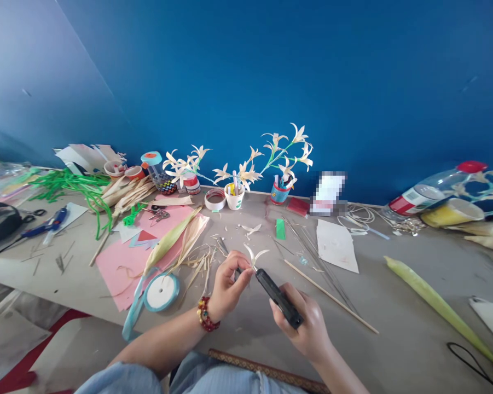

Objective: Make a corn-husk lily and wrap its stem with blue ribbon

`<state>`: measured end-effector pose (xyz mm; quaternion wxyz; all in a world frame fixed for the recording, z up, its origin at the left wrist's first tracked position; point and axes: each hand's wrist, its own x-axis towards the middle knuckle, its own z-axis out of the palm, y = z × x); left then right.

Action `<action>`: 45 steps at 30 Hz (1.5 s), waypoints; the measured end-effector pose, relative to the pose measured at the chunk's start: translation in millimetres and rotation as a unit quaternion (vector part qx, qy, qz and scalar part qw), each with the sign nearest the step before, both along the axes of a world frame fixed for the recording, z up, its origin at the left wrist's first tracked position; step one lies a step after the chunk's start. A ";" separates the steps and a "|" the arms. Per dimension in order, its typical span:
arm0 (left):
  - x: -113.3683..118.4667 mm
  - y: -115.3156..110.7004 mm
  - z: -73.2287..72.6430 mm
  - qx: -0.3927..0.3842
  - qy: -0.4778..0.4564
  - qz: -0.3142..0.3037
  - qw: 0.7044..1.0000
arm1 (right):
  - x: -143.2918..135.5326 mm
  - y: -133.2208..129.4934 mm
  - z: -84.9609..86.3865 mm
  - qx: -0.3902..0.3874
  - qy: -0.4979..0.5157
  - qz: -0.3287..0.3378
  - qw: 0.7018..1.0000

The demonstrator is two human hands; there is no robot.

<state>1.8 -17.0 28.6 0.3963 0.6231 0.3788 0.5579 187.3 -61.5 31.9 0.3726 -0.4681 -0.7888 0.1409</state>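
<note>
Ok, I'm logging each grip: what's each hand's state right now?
Left hand: closed, pinching the pale flower near its base.
Right hand: closed, holding the black-handled tool.

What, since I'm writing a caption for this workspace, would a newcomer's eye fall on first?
Probably the cream-coloured flowers, standing out against the blue wall at the back of the table. Next, front and centre, the right hand grips a black-handled tool, its tip near a small petalled piece apparently pinched in the left hand. Off to the left, bright green strands and pink paper draw the eye too.
</note>
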 end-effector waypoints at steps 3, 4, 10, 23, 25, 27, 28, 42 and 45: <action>0.0 0.0 -0.9 -0.005 -0.003 0.000 1.000 | 1.9 -0.7 -1.6 -0.010 0.004 -0.007 1.000; -0.1 0.0 -1.2 -0.008 -0.004 0.000 1.000 | 2.9 -1.0 -2.5 -0.011 0.005 -0.013 1.000; -1.3 0.9 -4.1 -0.041 -0.019 -0.015 0.999 | 15.0 -1.9 -9.5 -0.003 -0.029 -0.079 0.996; 0.3 3.1 -12.7 -0.132 -0.104 0.012 0.986 | 158.5 26.5 -18.4 -0.064 -0.325 -0.245 0.911; 0.3 4.3 -13.1 -0.134 -0.118 0.022 0.984 | 180.9 30.7 -29.2 -0.091 -0.323 -0.228 0.914; 0.1 5.7 -13.5 -0.134 -0.138 0.026 0.981 | 198.7 32.6 -38.8 -0.107 -0.324 -0.202 0.918; -0.2 6.4 -13.9 -0.134 -0.149 0.026 0.979 | 205.7 32.8 -41.6 -0.114 -0.327 -0.189 0.919; -2.1 4.8 -12.8 -0.121 -0.120 0.042 0.984 | 57.8 127.3 20.5 -0.109 -0.150 0.002 0.983; -2.5 6.1 -11.5 -0.109 -0.127 0.045 0.985 | 23.6 167.8 5.1 -0.101 -0.157 -0.001 0.982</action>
